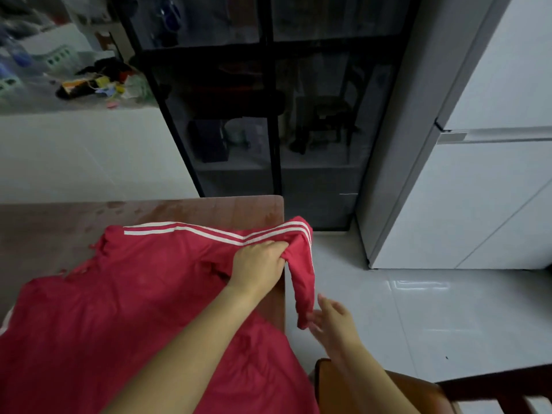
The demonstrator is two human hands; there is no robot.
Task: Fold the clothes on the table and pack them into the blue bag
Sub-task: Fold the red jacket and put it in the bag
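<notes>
A red shirt point(125, 309) with white stripes along its shoulder lies spread over the brown table point(59, 222). One sleeve hangs over the table's right edge. My left hand point(260, 264) grips the bunched fabric at that shoulder, right at the table's corner. Lower down, beside the table edge, my right hand point(328, 321) touches the hanging sleeve's end with its fingers spread. No blue bag is in view.
A dark glass-fronted cabinet point(268, 115) stands behind the table, with a white refrigerator point(478, 174) to its right. A wooden chair point(418, 392) sits at the lower right. A cluttered white counter point(74, 85) is at the far left. Pale tiled floor lies right of the table.
</notes>
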